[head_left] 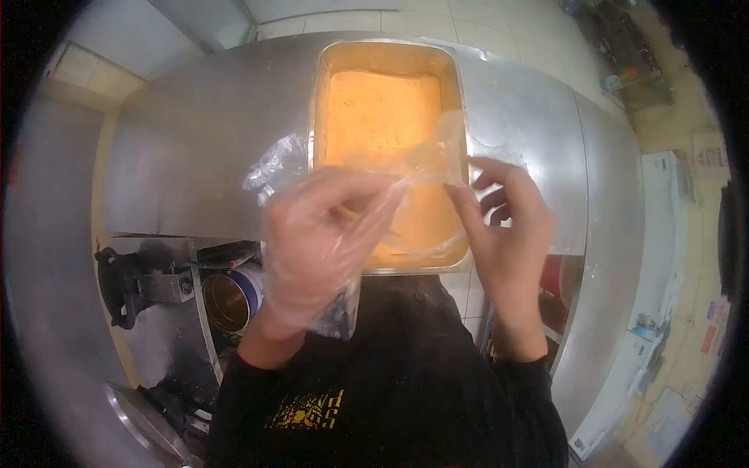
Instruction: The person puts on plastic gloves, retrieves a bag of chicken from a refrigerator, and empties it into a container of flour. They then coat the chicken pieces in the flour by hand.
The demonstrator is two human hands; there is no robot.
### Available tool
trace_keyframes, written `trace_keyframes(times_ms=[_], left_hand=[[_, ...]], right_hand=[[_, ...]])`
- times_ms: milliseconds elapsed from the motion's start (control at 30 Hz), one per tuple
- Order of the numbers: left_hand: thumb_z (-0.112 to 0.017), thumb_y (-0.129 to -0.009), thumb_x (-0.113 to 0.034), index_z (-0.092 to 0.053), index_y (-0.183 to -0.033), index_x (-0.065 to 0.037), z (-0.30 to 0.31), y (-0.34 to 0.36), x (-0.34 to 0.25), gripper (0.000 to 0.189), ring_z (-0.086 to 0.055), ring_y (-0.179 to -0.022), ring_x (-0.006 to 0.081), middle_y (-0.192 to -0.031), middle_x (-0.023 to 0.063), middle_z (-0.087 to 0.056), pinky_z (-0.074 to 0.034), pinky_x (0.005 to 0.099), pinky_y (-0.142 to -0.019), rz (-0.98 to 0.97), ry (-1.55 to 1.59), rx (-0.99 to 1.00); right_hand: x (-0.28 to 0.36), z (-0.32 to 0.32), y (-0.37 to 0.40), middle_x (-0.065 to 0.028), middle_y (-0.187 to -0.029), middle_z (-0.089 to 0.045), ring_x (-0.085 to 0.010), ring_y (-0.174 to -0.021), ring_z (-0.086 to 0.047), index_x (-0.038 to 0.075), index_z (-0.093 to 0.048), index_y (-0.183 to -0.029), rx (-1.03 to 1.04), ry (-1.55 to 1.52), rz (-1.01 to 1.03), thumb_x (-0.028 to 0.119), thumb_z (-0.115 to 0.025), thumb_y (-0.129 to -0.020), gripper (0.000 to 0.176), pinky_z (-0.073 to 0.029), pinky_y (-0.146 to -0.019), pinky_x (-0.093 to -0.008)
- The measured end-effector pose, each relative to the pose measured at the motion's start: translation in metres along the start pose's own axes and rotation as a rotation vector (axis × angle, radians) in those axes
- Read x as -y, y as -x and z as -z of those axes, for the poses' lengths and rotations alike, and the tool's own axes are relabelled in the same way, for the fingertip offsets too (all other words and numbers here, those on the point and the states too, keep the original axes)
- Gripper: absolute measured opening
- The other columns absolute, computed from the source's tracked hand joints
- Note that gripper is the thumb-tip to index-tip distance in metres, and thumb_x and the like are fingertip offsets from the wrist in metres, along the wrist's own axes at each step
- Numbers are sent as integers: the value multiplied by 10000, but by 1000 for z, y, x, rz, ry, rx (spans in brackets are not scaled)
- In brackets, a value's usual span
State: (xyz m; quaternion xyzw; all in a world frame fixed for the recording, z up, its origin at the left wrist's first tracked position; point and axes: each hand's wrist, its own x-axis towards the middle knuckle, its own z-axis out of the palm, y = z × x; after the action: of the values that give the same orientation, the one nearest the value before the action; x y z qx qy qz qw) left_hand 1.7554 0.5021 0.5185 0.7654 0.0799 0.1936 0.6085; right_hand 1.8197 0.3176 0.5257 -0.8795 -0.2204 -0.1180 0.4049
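A loose, clear plastic glove covers my left hand (312, 234), whose fingers are pinched together at the left. My right hand (511, 226) is bare, with thumb and forefinger closed on thin, clear plastic. Stretched between both hands is this film, which looks like a disposable plastic glove (437, 160); its full shape is hard to make out. Both hands are above a deep rectangular metal tray (459, 93). Inside the tray lies a flat, crumbly orange-yellow layer (382, 109), partly seen through the plastic.
Crumpled clear plastic (279, 162) lies on the steel table (211, 148) left of the tray. Below the table's left part are a round container (228, 302) and a black-handled metal item (125, 288). A white appliance (659, 226) stands at the far right.
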Motion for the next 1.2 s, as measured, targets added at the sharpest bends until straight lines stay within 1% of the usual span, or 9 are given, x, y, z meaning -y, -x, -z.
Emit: trace_keyframes(times_ms=[100, 200, 300, 400, 500, 600, 800, 1000, 1200], left_hand=[[-768, -848, -56, -740, -913, -11, -14, -12, 22, 84, -703, -751, 244, -873, 144, -720, -552, 308, -669, -109, -122, 53], [-729, -863, -80, -725, -955, -30, -27, -11, 31, 105, -681, -771, 322, -870, 162, -693, -548, 368, -707, -130, -199, 111], [-686, -879, -92, -703, -1017, -50, -42, -4, 48, 146, -667, -789, 346, -888, 159, -674, -547, 414, -704, -382, -357, 125], [-717, -876, -97, -722, -990, -53, -59, 10, 60, 122, -683, -819, 350, -888, 165, -684, -546, 414, -718, -340, -275, 115], [-700, -888, -102, -710, -989, -52, -65, 17, 68, 113, -673, -830, 374, -898, 182, -680, -531, 438, -726, -227, -319, 234], [-702, -884, -108, -714, -992, -49, -65, 18, 75, 124, -680, -838, 366, -910, 176, -692, -536, 438, -729, -247, -319, 229], [-706, -877, -107, -725, -996, -47, -62, 10, 75, 135, -684, -829, 374, -914, 178, -700, -541, 438, -728, -312, -221, 250], [-716, -864, -107, -733, -984, -49, -54, 0, 61, 135, -684, -824, 373, -906, 178, -700, -544, 424, -721, -345, -246, 307], [-730, -859, -108, -730, -945, -24, -52, 2, 52, 121, -684, -809, 369, -896, 182, -702, -544, 411, -724, -353, -241, 330]], right_hand=[[-14, -14, 17, -165, -1029, -638, -320, -941, -634, 31, -607, -1170, -117, 122, 296, -60, -699, -826, 368, -516, -790, -415], [-12, -35, 34, -172, -1063, -665, -346, -1041, -641, 7, -625, -1104, 188, -84, 117, -90, -614, -867, 256, -522, -834, -425], [-47, -47, 30, -194, -1299, -622, -352, -1255, -569, 5, -568, -1287, 564, -431, -288, 46, -507, -1008, 288, -506, -972, -418], [-61, -82, 27, -191, -1522, -458, -318, -1393, -456, 31, -383, -1500, 248, -1519, -909, 354, -393, -1097, 516, -443, -1104, -420], [-72, -99, 24, -179, -1623, -301, -337, -1475, -334, 100, -192, -1601, 246, -1793, -897, 600, -282, -1056, 745, -356, -1181, -467], [-65, -96, 16, -171, -1619, -314, -352, -1477, -324, 120, -221, -1600, 107, -1866, -1025, 702, -285, -1000, 839, -312, -1190, -535], [-86, -108, 7, -127, -1657, -246, -406, -1518, -212, 201, -222, -1600, 284, -1936, -597, 731, -376, -960, 845, -224, -1220, -570], [-64, -113, -13, -160, -1651, -241, -409, -1481, -293, 172, -219, -1608, 110, -1929, -739, 779, -281, -953, 895, -271, -1196, -574], [-72, -114, -9, -189, -1627, -283, -410, -1446, -358, 157, -289, -1567, 373, -2213, -416, 724, -354, -980, 818, -296, -1176, -585]])
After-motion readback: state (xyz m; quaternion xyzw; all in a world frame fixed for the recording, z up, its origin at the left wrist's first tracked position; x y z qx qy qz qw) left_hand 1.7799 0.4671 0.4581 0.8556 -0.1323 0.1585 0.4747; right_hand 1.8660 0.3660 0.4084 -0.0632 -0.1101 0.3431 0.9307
